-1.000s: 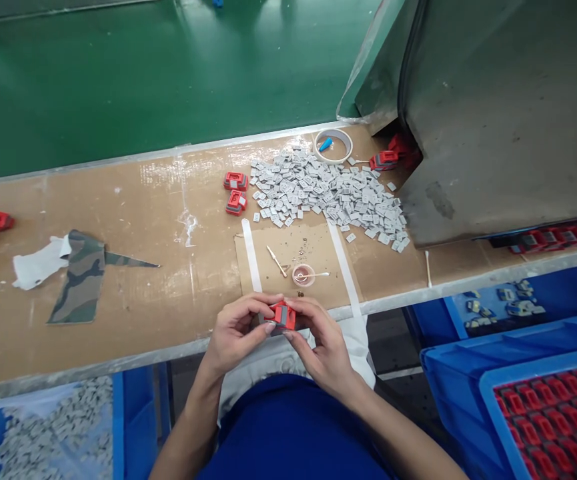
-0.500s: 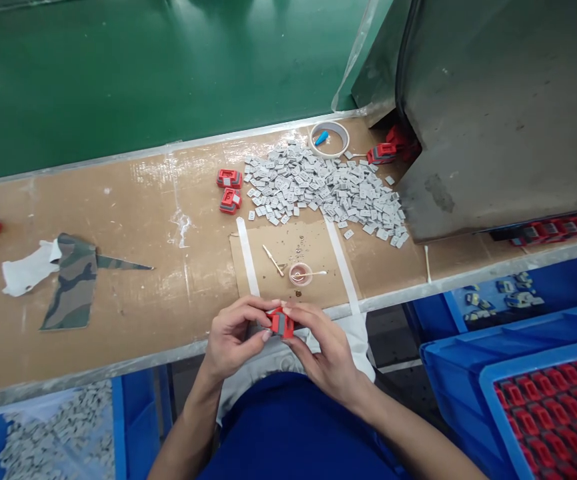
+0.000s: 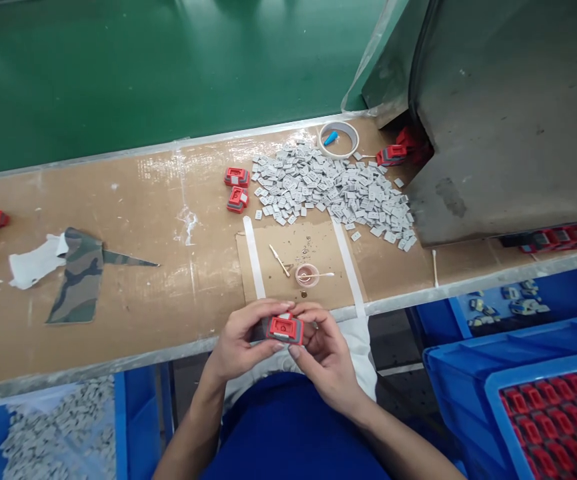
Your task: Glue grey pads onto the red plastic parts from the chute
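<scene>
Between both hands, in front of the bench edge, is a red and grey plastic housing [image 3: 285, 329] with a recess facing up. My left hand [image 3: 243, 337] is closed on its left end, and my right hand [image 3: 327, 353] grips the right end with thumb and fingers. Just beyond lies a taped-down cardboard sheet [image 3: 313, 243]. On it stand a small clear cup [image 3: 307, 275] with a cotton swab across it and a white stick [image 3: 279, 260]. Two similar red housings [image 3: 237, 177] sit left of a heap of small grey plates [image 3: 328, 180].
A tape roll [image 3: 353, 141] with a blue cap inside stands behind the heap. Camouflage cloth [image 3: 81, 280] lies at left. A metal machine cover [image 3: 508, 120] overhangs the right side. Blue crates [image 3: 493, 380] below hold red housings; another crate [image 3: 125, 413] at lower left holds grey pieces.
The housing has been turned between my hands so its recess now faces up toward me. My right fingers have curled in closer around it. The view has shifted slightly.
</scene>
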The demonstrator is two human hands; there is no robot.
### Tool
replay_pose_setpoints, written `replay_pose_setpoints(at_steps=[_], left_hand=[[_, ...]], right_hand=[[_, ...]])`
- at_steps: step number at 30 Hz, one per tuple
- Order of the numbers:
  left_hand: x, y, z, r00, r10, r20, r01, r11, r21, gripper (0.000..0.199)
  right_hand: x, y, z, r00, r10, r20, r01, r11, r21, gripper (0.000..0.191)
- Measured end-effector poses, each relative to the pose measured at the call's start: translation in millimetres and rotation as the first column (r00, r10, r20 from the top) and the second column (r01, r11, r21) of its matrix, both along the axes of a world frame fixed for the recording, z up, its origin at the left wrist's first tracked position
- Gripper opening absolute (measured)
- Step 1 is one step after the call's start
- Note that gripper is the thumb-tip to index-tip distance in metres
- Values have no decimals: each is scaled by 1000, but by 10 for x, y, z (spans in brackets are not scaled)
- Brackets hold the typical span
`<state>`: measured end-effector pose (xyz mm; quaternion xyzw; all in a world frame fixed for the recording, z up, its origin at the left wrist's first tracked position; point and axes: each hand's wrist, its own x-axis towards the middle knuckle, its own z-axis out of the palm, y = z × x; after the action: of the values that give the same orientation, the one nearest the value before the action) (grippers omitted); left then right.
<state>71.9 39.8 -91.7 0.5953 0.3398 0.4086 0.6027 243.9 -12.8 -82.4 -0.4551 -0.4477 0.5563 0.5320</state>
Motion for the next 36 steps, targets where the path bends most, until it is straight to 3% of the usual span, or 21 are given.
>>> replay_pose_setpoints(at_steps=[3,5,8,17,22,30,36], left_hand=[[-11,24,22,996,9,-91,-6,1000,26,39],[-9,35,25,991,41,-124,-31,996,79,40],[1,39,16,989,49,-141,-26,986,163,43],[41,48,2,978,17,-210,34,971,237,47],[29,65,14,982,-37,-186,76,975,210,56],[6,68,31,968,-88,-236,139,968,208,45],[-17,82,35,960,-89,-264,148,966,214,39]], right_hand=[[29,-43,55,975,-30,220,18,998,56,34],[66,-48,112,899,-100,427,30,986,166,40],[121,0,198,819,-146,555,-10,963,268,29],[288,138,238,803,60,593,-157,981,114,13],[268,75,176,845,22,534,-90,991,103,12],[262,58,170,901,125,416,-127,992,-22,12],[202,64,143,915,100,390,-111,994,7,16]])
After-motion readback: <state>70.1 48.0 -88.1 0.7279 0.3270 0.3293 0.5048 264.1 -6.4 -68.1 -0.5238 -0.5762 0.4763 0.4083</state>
